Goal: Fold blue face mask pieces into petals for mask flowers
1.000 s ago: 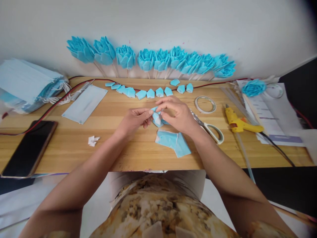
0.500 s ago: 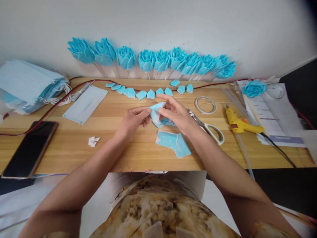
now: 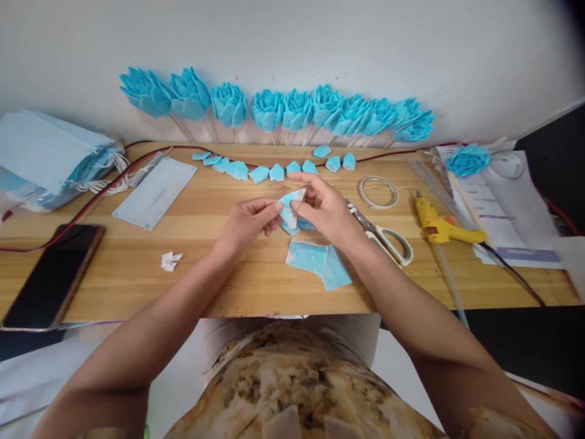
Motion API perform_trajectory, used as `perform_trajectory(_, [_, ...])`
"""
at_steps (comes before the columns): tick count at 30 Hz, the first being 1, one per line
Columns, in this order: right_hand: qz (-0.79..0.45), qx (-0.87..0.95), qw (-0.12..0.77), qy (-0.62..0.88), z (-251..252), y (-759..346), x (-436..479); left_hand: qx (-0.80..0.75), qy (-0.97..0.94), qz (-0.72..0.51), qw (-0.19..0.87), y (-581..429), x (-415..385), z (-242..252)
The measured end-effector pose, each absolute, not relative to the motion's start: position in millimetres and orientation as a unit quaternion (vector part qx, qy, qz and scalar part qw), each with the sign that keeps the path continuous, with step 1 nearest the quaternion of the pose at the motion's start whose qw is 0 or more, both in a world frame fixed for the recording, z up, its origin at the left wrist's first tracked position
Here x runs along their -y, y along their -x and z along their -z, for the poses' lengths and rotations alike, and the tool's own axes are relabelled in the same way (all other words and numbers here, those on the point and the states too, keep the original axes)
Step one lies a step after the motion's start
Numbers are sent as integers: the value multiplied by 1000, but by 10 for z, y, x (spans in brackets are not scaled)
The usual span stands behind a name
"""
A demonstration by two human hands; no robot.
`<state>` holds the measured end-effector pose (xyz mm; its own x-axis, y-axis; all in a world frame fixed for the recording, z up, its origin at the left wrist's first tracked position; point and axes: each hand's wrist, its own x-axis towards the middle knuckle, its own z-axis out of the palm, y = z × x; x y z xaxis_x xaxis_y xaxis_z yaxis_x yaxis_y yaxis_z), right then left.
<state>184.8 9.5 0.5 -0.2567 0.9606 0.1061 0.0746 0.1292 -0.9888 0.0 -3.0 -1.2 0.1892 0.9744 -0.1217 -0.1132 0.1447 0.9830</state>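
Observation:
Between my hands is a small folded piece of blue mask fabric (image 3: 289, 207) with a white strip along its right side. My left hand (image 3: 251, 222) pinches its left edge between thumb and fingers. On the other side, my right hand (image 3: 323, 206) grips the white strip, its index finger stretched above. More blue fabric pieces (image 3: 308, 225) lie beneath, partly hidden by the right hand. Two or so flat blue cut pieces (image 3: 317, 259) rest nearer the table edge. A curved row of folded blue petals (image 3: 276, 172) lies beyond my hands. White-handled scissors (image 3: 393, 244) sit beside my right wrist.
Blue fabric flowers (image 3: 269, 110) on sticks lean along the wall. A tape roll (image 3: 378, 192), a yellow glue gun (image 3: 434, 222) and a blue rose (image 3: 469, 160) are to the right. Leftward are a phone (image 3: 52, 274), a flat mask (image 3: 155, 192), a mask stack (image 3: 50, 158) and white scraps (image 3: 170, 261).
The white strip on the held fabric now stands more upright and shows more fully under my right thumb. Both hands stay in nearly the same place; the view has shifted slightly.

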Motion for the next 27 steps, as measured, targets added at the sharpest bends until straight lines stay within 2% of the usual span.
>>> perform_trajectory(5, [-430, 647, 449, 442, -18, -1846, -93, -453, -481, -463, 591, 2, 16, 22])
perform_trajectory(9, [-245, 703, 491, 453, -74, -1842, -53, -450, -465, -499, 577, 5, 1, 30])
perform_trajectory(13, [-130, 762, 447, 451, -104, -1795, 21, -446, -455, -524, 566, 6, -1, 29])
perform_trajectory(19, [-144, 778, 385, 476, -64, -1715, 58, -443, -455, -525, 567, 3, -7, 42])
perform_trajectory(27, [-173, 752, 414, 484, -67, -1741, 26, -445, -457, -504, 583, -2, 18, 13])
